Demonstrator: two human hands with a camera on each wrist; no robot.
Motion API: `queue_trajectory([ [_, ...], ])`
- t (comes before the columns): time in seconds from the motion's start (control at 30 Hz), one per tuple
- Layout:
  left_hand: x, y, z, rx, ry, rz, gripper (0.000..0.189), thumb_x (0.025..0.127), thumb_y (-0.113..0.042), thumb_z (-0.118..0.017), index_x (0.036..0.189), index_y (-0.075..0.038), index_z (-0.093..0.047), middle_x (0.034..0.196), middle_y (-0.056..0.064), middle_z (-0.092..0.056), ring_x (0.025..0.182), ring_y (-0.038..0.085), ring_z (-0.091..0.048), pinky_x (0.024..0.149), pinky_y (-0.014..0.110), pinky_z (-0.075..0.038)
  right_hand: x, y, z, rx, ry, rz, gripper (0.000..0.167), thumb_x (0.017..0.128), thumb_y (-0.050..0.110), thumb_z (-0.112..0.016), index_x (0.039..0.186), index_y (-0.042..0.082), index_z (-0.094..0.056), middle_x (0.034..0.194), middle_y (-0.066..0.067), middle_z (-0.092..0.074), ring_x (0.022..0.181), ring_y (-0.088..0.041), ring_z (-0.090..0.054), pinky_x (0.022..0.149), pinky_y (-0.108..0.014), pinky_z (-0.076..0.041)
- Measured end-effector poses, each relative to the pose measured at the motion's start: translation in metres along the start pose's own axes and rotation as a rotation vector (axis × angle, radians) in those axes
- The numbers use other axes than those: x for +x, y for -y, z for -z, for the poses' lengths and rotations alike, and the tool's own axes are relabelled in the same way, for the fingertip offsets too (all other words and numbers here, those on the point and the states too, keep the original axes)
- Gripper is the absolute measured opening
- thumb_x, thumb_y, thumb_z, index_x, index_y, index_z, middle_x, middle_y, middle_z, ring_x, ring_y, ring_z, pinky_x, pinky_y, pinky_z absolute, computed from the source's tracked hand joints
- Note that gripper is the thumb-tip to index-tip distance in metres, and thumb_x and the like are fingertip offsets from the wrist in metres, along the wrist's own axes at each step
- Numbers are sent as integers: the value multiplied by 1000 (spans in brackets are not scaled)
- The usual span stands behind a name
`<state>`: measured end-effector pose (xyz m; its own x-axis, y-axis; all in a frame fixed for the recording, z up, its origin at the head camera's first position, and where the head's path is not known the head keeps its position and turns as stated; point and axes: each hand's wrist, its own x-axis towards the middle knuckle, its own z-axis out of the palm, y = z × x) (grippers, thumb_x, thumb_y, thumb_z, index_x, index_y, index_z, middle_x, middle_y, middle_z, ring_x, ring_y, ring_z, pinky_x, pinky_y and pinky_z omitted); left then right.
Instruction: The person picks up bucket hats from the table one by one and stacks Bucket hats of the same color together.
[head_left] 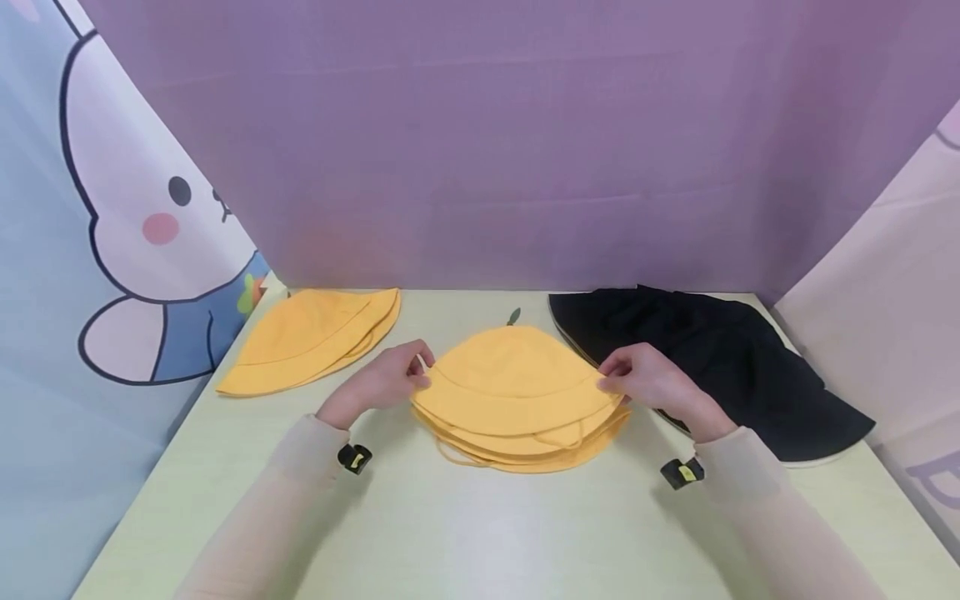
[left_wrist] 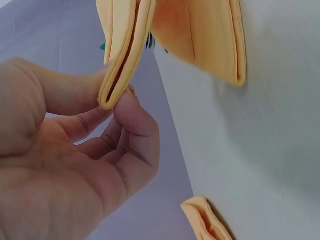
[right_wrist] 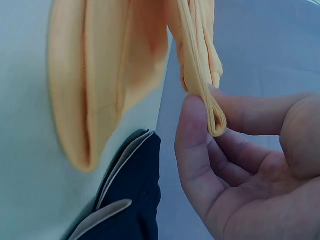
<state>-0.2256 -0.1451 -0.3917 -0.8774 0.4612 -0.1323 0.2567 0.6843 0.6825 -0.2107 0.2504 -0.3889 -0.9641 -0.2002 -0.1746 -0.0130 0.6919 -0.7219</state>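
Note:
A folded yellow bucket hat [head_left: 517,367] is held by both hands at the middle of the table. My left hand [head_left: 386,379] pinches the left corner of its brim between thumb and fingers; the right hand [head_left: 652,379] pinches the opposite corner. Both wrist views show the pinched brim edge [left_wrist: 122,65] folded double. Beneath it lies another yellow hat [head_left: 555,458], apart from the held one at the corners, as the right wrist view shows with the lower brim [right_wrist: 100,85]. A thin cord loops out at the front, and a small dark green leaf [head_left: 513,317] sticks up from the top.
At the back left lies another folded yellow hat [head_left: 307,342]. Black hats [head_left: 720,367], folded and overlapping, take up the right side near my right hand. A purple curtain [head_left: 487,167] hangs behind the pale table [head_left: 480,542], with printed cloth [head_left: 150,250] on the left.

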Motion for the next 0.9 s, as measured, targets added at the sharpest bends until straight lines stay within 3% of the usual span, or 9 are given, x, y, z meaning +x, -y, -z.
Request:
queue_trajectory([
  [0.3, 3, -5, -14, -8, 30, -2, 18, 98, -3, -62, 115, -2, -54, 89, 8, -56, 73, 20, -52, 66, 33, -46, -8, -13, 1, -12, 21, -43, 16, 93, 8, -73, 105, -2, -68, 90, -10, -62, 74, -22, -60, 69, -35, -58],
  [0.57, 6, 2, -26, 1, 42, 41, 17, 98, -3, -62, 114, -4, -55, 91, 8, -57, 75, 20, -53, 67, 33, -47, -6, -25, -5, 13, 42, -10, 14, 90, 4, -74, 101, -3, -68, 86, -9, -63, 71, -20, -60, 66, -34, -58],
  [0.9, 10, 8, -38, 42, 29, 62, 18, 96, -1, -63, 112, -3, -54, 95, 10, -59, 80, 22, -55, 70, 34, -49, 0, -31, -15, -42, 33, -22, 11, 88, 4, -74, 96, -1, -67, 83, -7, -61, 67, -20, -58, 64, -35, -56],
])
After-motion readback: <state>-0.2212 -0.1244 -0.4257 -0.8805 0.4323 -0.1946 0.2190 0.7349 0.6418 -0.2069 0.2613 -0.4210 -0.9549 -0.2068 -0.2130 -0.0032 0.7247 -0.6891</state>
